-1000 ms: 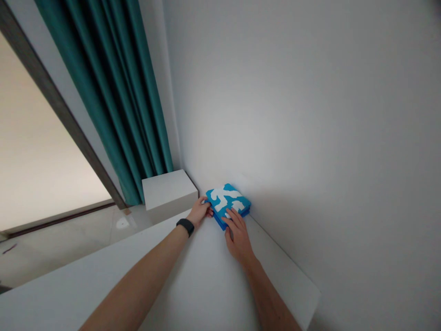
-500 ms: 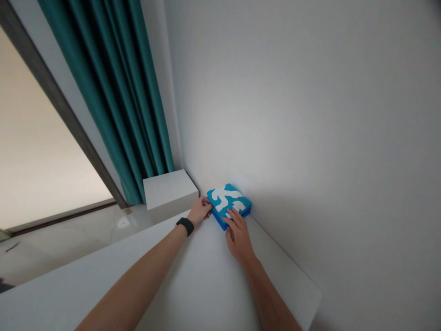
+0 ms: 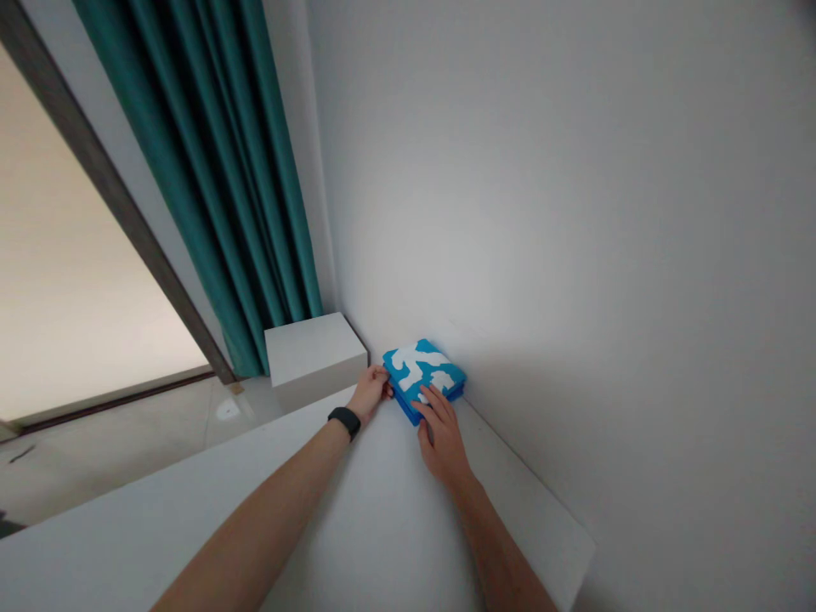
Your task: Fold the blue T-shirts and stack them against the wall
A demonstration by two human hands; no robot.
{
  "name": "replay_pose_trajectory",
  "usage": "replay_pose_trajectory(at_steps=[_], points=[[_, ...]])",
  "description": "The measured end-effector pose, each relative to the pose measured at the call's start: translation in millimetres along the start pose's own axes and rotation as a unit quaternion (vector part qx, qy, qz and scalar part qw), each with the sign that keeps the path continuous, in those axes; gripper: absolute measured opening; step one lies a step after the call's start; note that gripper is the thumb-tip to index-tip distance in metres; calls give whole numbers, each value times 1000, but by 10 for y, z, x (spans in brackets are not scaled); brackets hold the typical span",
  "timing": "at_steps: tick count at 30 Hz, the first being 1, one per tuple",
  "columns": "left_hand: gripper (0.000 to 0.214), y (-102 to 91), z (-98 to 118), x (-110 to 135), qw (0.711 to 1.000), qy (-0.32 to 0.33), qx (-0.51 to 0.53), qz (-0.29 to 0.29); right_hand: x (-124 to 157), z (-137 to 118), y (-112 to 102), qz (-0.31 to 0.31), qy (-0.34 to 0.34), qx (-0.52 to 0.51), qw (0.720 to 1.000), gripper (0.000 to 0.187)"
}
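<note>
A folded blue-and-white cloth (image 3: 417,371), squarish and layered, lies flat on the white tabletop (image 3: 376,501) close against the wall. At its left corner is my left hand (image 3: 371,391), with bent fingers pinching the edge; the fingertips are partly hidden. My right hand (image 3: 441,438) rests on the near side of the cloth. Its fingers are spread over the top surface, and the thumb sits apart, beside the near corner. On my left wrist is a black watch (image 3: 345,420).
A lower white cabinet (image 3: 315,344) stands beyond the table's far left end. Behind it hang teal curtains (image 3: 223,170) next to a dark frame (image 3: 115,191). The bare wall (image 3: 541,212) borders the table on the right. Pale glossy floor (image 3: 159,433) shows at left.
My left hand has shifted very slightly along the cloth's left corner. The cloth and my right hand look the same as before.
</note>
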State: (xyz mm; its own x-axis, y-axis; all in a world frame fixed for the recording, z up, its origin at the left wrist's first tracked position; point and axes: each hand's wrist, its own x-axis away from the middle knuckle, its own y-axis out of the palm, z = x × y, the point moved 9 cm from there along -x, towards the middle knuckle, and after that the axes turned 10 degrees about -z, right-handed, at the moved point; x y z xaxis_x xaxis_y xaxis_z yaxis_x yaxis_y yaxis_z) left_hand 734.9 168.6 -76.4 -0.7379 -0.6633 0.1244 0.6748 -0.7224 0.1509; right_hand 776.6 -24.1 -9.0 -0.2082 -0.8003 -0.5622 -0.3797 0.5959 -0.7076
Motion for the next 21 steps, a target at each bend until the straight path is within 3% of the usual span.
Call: replay_pose_trajectory(at_steps=[9,15,21], points=[[13,-16,65,-36,998,-44,-5,-42,31,4,8,-2,2,-2,1000,43],[22,67,112,64,994,-61,2,-95,27,18,9,-5,5,0,1000,44],[24,99,118,68,994,-52,5,-94,33,23,-2,-2,5,-4,1000,44]])
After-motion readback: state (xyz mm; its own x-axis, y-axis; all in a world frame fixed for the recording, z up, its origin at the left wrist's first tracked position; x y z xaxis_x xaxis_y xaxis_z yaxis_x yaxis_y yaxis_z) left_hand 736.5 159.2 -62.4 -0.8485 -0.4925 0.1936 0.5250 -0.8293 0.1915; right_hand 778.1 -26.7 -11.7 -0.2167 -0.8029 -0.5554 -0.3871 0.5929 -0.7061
